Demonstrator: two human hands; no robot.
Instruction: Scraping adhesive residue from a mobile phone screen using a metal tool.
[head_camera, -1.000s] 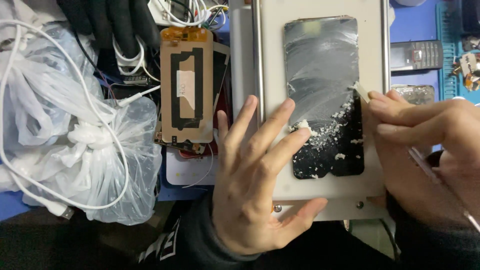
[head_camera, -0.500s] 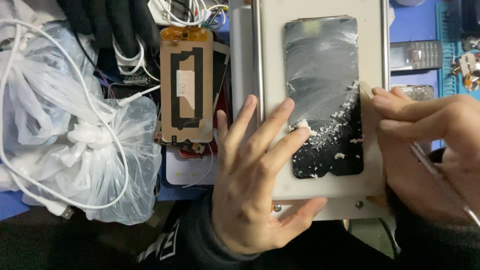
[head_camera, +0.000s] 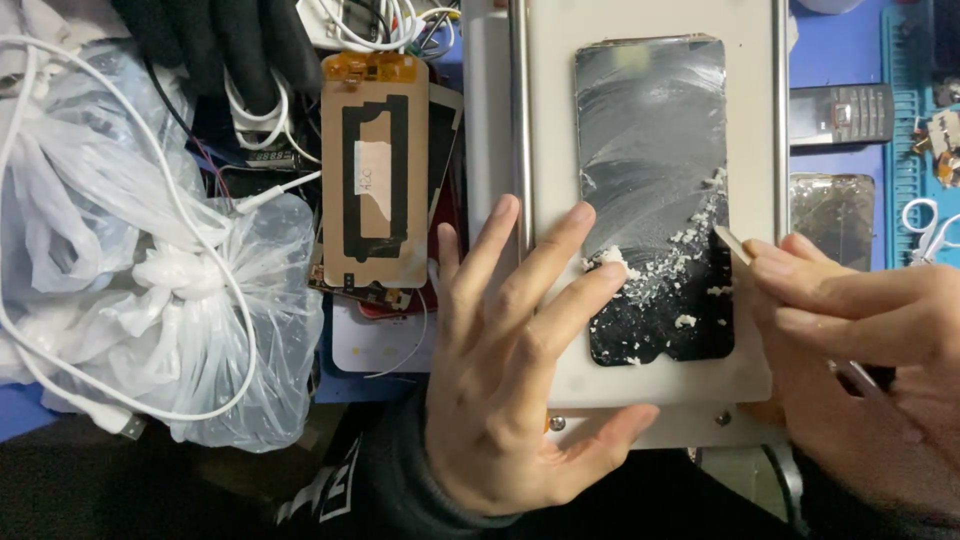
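Note:
A black phone screen panel (head_camera: 655, 170) lies on a pale metal plate (head_camera: 548, 120), smeared grey on top, with white glue crumbs (head_camera: 680, 270) across its lower half. My left hand (head_camera: 520, 370) lies flat on the plate, fingers spread, fingertips touching the panel's left edge. My right hand (head_camera: 860, 340) grips a thin metal scraper tool (head_camera: 735, 245), its flat tip at the panel's right edge.
A tan phone back frame (head_camera: 375, 170) lies left of the plate on other parts. Clear plastic bags (head_camera: 150, 300) with a white cable (head_camera: 120, 170) fill the left. A small keypad phone (head_camera: 840, 112) and another cracked panel (head_camera: 832, 215) lie on the blue mat at right.
My right hand and the scraper tip have shifted slightly along the panel's right edge. The left hand has stayed in place.

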